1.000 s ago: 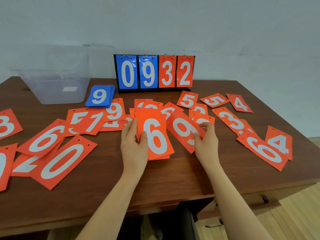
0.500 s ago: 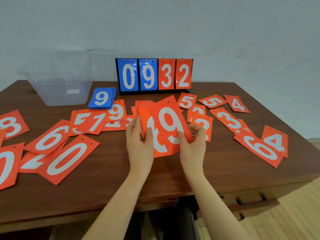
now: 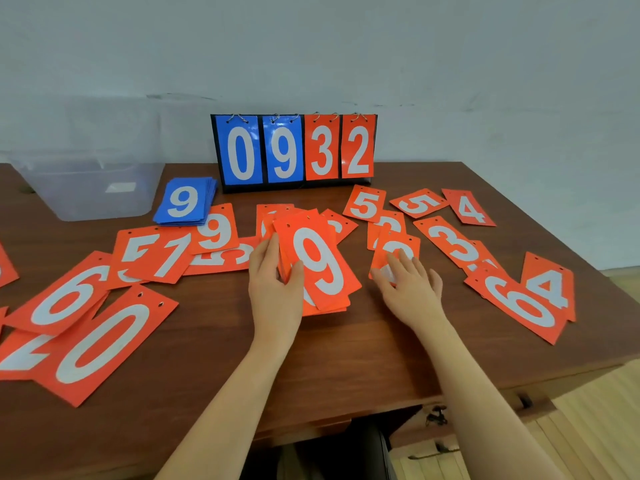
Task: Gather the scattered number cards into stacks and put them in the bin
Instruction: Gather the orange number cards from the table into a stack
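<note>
Frame centre: left hand [image 3: 273, 289] grips an orange stack [image 3: 317, 265], "9" on top. Right hand [image 3: 408, 285] lies flat, fingers straight, on a card [image 3: 396, 252] just right. Blue stack [image 3: 185, 202] reads "9"; bin [image 3: 86, 192] upper left; scoreboard [image 3: 294, 150] says 0932.

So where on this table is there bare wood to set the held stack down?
Bare wood lies along the near edge, around both forearms, between the 0 card and the 6 card. The middle band and the left end are crowded with orange cards.
</note>
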Demonstrator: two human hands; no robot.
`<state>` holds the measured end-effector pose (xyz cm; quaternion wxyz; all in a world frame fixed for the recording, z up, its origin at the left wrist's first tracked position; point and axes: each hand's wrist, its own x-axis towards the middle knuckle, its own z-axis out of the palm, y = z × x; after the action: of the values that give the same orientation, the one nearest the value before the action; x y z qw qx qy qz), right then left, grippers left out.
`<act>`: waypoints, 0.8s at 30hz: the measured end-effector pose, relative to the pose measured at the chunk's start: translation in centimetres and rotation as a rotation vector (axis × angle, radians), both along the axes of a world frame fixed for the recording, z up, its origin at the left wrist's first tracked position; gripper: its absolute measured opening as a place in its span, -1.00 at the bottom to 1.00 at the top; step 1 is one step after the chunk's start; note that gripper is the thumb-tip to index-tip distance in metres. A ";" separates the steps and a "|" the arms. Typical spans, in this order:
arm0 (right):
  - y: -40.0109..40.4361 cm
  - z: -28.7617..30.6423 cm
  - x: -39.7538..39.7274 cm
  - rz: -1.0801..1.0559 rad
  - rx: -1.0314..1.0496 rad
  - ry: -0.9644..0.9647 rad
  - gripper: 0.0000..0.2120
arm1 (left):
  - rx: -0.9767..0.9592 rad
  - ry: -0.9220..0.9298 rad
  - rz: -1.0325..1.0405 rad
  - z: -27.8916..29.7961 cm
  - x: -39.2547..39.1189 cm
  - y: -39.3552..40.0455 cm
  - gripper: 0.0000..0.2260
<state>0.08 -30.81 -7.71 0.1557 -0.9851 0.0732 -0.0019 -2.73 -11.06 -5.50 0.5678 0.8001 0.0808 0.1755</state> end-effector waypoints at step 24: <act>3.0 0.6 -2.9 -0.040 0.123 0.054 -0.34 | 0.062 0.031 0.003 -0.4 -2.8 2.7 -0.53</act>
<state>-2.84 -27.78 -7.11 0.2141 -0.9716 0.0971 0.0259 -5.54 -8.33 -5.92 0.5412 0.8198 0.0854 0.1666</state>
